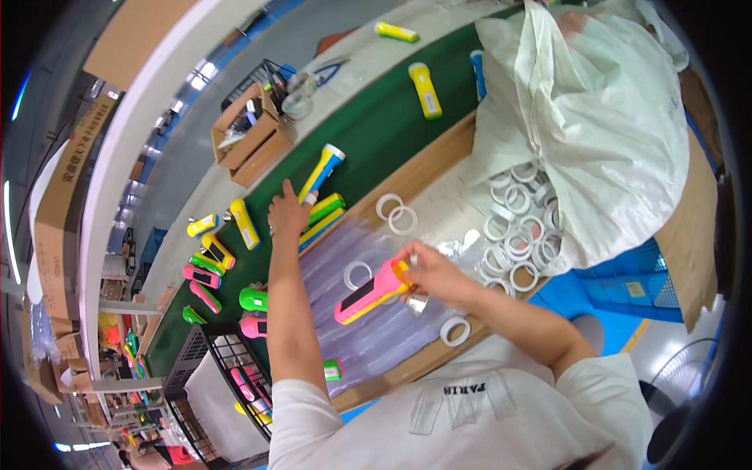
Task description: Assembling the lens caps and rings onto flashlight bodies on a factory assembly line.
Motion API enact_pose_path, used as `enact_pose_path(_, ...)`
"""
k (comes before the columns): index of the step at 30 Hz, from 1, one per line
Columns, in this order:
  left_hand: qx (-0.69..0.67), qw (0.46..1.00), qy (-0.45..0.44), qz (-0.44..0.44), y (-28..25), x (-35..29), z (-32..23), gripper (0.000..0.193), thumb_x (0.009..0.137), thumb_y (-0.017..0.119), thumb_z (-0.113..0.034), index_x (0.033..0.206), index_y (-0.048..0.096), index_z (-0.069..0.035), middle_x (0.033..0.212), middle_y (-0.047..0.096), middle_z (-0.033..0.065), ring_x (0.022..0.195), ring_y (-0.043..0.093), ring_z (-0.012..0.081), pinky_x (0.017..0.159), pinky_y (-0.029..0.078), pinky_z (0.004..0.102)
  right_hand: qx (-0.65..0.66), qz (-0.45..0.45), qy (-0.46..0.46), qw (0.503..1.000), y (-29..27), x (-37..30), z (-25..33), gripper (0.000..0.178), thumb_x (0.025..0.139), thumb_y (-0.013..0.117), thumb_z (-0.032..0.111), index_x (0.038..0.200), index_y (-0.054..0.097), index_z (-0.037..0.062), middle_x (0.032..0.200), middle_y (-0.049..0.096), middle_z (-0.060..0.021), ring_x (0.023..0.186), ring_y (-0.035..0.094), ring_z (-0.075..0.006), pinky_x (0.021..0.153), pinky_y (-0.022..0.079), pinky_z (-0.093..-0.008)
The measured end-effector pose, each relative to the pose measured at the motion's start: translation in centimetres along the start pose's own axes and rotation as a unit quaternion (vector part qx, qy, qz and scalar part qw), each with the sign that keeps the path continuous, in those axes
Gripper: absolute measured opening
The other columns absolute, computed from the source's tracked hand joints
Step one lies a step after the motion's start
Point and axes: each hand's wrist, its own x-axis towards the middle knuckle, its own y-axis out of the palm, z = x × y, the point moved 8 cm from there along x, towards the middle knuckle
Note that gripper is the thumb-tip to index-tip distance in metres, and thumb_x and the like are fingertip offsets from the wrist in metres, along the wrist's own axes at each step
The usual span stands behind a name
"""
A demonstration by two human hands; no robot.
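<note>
My right hand (429, 274) is closed around the head end of a pink and yellow flashlight (362, 301), held tilted over clear plastic sheeting (337, 345). A small clear piece (417, 304) shows just under that hand. My left hand (288, 213) reaches over the green belt with its fingers apart. It is beside the lower end of a yellow and blue flashlight (323, 171); whether they touch I cannot tell. Green and yellow flashlights (323, 223) lie close to its wrist. Loose white rings (403, 220) rest on the work surface, one white ring (357, 274) beside the held flashlight.
A pile of white rings (518, 244) lies by a large white sack (603, 133) at the right. More flashlights (244, 223) are scattered on the green belt (368, 117). A black crate (192, 352) stands at lower left, a cardboard box (254, 133) beyond the belt.
</note>
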Motion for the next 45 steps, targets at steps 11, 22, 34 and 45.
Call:
enact_pose_path(11, -0.27, 0.886, 0.374, 0.038, -5.3, -16.6, -12.5, 0.023, 0.079, 0.062, -0.012, 0.102, 0.067, -0.011, 0.096, 0.067, 0.0117, 0.092, 0.063, 0.031, 0.079, 0.051, 0.0418, -0.809, -0.317, -0.26, 0.42, -7.4, -7.4, 11.2, 0.032, 0.074, 0.071, 0.028, 0.095, 0.062, 0.0046, 0.089, 0.06, -0.0149, 0.089, 0.059, -0.0304, 0.07, 0.049, -0.0411)
enact_pose_path(22, -0.315, 0.874, 0.345, 0.134, 0.1, -14.1, -13.5, 0.012, 0.071, 0.063, -0.01, 0.08, 0.07, -0.007, 0.08, 0.066, 0.0154, 0.081, 0.064, 0.0332, 0.072, 0.051, 0.0426, -0.602, -0.287, -0.207, 0.716, -13.8, -5.9, 13.8, 0.044, 0.087, 0.062, 0.04, 0.075, 0.062, -0.0018, 0.073, 0.064, -0.0193, 0.073, 0.063, -0.0351, 0.066, 0.048, -0.0422)
enact_pose_path(34, -0.648, 0.743, 0.012, 0.167, -2.9, -13.7, -8.1, 0.015, 0.081, 0.07, -0.009, 0.093, 0.069, 0.0, 0.079, 0.065, 0.0019, 0.071, 0.057, 0.0084, 0.063, 0.044, 0.0229, -0.459, -0.11, -0.399, 0.786, -6.0, -0.6, 9.4, 0.041, 0.069, 0.082, 0.012, 0.091, 0.048, 0.0074, 0.108, 0.057, -0.0134, 0.115, 0.052, -0.0264, 0.072, 0.05, -0.0336)
enact_pose_path(45, -0.476, 0.865, 0.158, 0.001, -5.8, -12.8, -11.9, 0.021, 0.08, 0.071, -0.018, 0.095, 0.068, -0.004, 0.071, 0.065, 0.0086, 0.061, 0.06, 0.0223, 0.058, 0.046, 0.0327, -0.468, -0.117, -0.419, 0.769, -3.2, -2.3, 9.5, 0.069, 0.07, 0.08, 0.013, 0.13, 0.046, 0.0059, 0.124, 0.052, -0.0148, 0.116, 0.049, -0.0346, 0.097, 0.042, -0.0401)
